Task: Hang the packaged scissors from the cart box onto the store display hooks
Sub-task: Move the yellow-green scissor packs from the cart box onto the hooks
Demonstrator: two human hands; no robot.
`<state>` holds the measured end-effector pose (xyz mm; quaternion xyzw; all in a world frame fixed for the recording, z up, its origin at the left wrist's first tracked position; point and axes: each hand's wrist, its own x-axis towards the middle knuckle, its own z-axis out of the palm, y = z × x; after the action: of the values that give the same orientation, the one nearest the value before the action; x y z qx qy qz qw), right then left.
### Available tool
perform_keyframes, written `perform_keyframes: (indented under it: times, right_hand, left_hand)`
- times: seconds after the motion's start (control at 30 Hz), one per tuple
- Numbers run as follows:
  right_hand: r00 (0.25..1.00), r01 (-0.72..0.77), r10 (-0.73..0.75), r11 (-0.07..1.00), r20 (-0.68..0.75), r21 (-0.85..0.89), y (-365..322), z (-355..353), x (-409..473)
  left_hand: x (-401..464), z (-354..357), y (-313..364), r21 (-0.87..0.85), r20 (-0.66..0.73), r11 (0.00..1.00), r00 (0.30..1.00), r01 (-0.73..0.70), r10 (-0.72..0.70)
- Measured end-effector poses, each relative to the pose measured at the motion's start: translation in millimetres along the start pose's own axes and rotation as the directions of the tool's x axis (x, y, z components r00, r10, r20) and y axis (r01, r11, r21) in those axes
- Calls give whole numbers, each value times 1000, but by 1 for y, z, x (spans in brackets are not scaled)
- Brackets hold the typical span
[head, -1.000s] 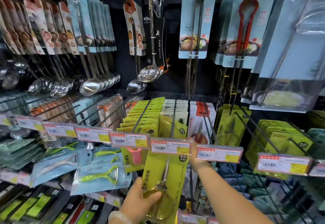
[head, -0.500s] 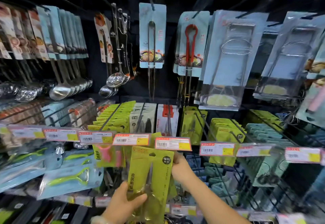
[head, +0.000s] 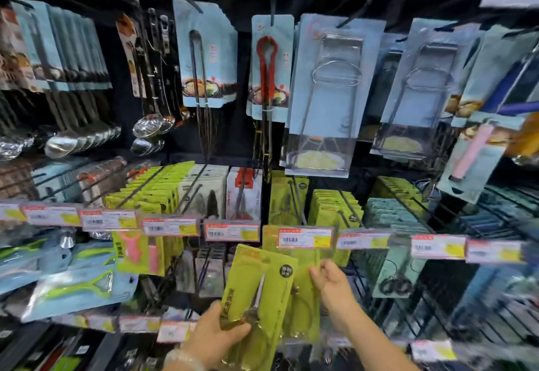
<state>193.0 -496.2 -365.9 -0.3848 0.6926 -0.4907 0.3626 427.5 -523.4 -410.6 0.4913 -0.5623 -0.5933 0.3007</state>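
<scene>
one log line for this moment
left hand: holds scissors pack | right hand: on hanging yellow-green pack | pack not on hook

Lime-green scissors pack (head: 256,289) against a black display

Red tongs (head: 267,58) are hanging on pale blue cards; price tags (head: 304,238) are showing red and yellow
</scene>
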Motion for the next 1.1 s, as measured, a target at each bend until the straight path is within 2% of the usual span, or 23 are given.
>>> perform_keyframes:
  times: [0.07, 0.17, 0.27, 0.4, 0.53, 0.67, 0.73, 0.8, 0.87, 0.9, 0.97, 1.1]
  right_hand:
    - [1000, -14, 16, 996, -23, 84, -5, -3, 4]
    - [999, -43, 43, 983, 2, 179, -7, -4, 9]
    - [999, -21, 28, 973, -25, 232, 4, -2, 15]
    - [992, -11, 30, 988, -122, 157, 11, 1, 16]
    - [996, -22, 27, 998, -87, 60, -1, 0, 28]
    - [991, -122, 123, 992, -59, 10, -4, 0, 34]
    - [987, -159, 159, 987, 1, 31, -3, -2, 24]
    - [959, -246, 225, 963, 171, 109, 11, -5, 17]
    - [901, -316, 269, 944, 340, 90, 21, -4, 3]
    - [885, -284, 249, 958, 394, 32, 26, -4, -2]
    - [903, -172, 179, 984, 390, -53, 32, -1, -9]
    - [966, -30, 50, 996, 252, -80, 24, -10, -13]
  left_hand:
    - [1, 6, 7, 83, -11, 996, 999, 31, -30]
    - [6, 9, 7, 81, -27, 995, 998, 66, -64]
    - [29, 3, -24, 69, -4, 994, 997, 82, -82]
    - [10, 9, 8, 141, 21, 984, 993, 110, -114]
    - [12, 14, 12, 145, 24, 983, 993, 112, -117]
    - [19, 16, 4, 179, 7, 979, 994, 102, -105]
    - [22, 21, 2, 190, 14, 976, 994, 105, -109]
    - [26, 28, 0, 174, 14, 979, 994, 103, -107]
    - [29, 38, 0, 152, 6, 984, 995, 96, -98]
    - [30, 43, 1, 152, 4, 984, 995, 95, -96]
    - [30, 53, 2, 176, 12, 979, 994, 105, -109]
    - [28, 71, 12, 149, 24, 985, 995, 90, -95]
